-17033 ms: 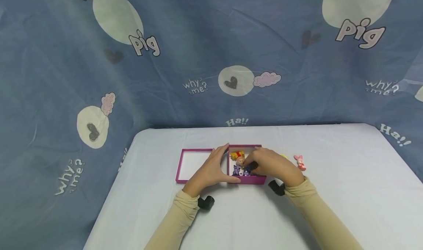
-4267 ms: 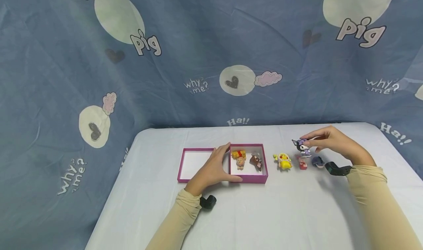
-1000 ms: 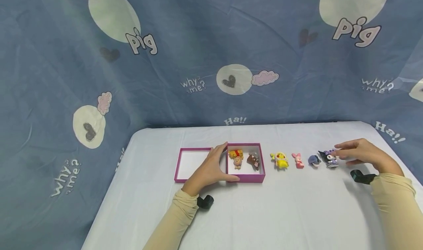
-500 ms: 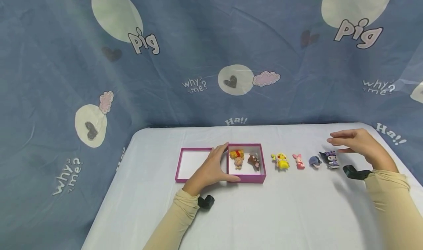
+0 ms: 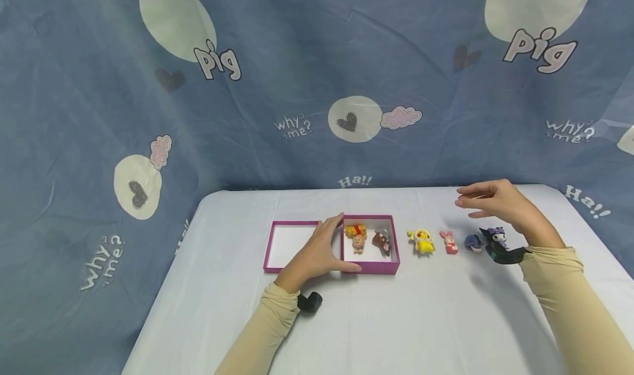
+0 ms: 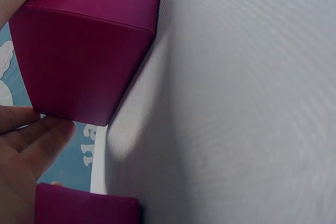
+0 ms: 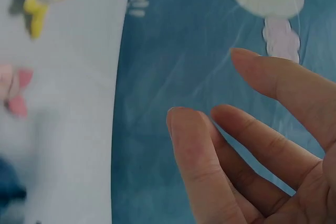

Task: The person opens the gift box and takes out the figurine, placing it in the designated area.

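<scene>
My left hand (image 5: 317, 253) grips the magenta box (image 5: 372, 268) at its left side, thumb along the front wall and fingers at the back corner; the left wrist view shows fingertips against the box wall (image 6: 79, 66). Inside lie a yellow-and-red bear figurine (image 5: 358, 231), a pinkish figurine (image 5: 359, 244) and a brown figurine (image 5: 382, 243). Held up above the table's far part, my right hand (image 5: 497, 203) is empty, its fingers loosely bent and apart in the right wrist view. Beneath it stand a dark blue figurine (image 5: 473, 243) and a purple-and-black figurine (image 5: 496, 235), partly hidden by the wrist camera.
A magenta-rimmed lid (image 5: 271, 248) lies left of the box, partly behind my left hand. Right of the box, a yellow figurine (image 5: 424, 243) and a pink figurine (image 5: 449, 243) continue the row. Blue printed cloth (image 5: 277, 166) hangs behind the white table (image 5: 406, 320).
Several figurines went from the box to the row on the right. My right hand let go of the purple-and-black one, then rose and moved left. My left hand stayed on the box.
</scene>
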Motion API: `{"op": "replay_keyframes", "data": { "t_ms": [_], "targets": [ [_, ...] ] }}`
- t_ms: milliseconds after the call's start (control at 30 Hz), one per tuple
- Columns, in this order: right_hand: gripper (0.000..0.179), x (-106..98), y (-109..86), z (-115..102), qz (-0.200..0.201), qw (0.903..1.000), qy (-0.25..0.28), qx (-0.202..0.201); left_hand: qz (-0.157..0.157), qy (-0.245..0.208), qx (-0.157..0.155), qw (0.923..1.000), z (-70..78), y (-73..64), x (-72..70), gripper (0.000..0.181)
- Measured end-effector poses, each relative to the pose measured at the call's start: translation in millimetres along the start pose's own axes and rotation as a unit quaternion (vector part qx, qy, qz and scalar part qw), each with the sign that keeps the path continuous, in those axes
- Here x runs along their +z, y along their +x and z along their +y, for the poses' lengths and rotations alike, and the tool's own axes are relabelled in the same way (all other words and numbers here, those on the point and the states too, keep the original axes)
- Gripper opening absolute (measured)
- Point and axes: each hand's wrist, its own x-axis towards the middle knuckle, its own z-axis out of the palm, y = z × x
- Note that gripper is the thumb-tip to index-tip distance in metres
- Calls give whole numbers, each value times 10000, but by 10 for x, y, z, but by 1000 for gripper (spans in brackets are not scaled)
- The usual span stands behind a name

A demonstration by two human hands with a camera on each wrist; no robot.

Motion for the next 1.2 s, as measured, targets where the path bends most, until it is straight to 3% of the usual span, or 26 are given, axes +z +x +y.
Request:
{"op": "replay_keyframes", "data": {
  "t_ms": [300,800,967,1200],
  "targets": [
    [52,279,140,-323,-191,9993,33,-309,-12,64,-6,10000,2,11,-6,131],
    [41,715,430,-647,-964,9924,-206,-738,-17,5,-46,10000,17,-4,-11,130],
    [34,852,491,-732,-1187,9857,-539,-1064,-37,-24,-83,10000,30,-9,-21,130],
    [25,1082,599,-824,-1624,9691,-888,-1631,-67,-59,-167,9998,29,-16,-16,131]
  ]
}}
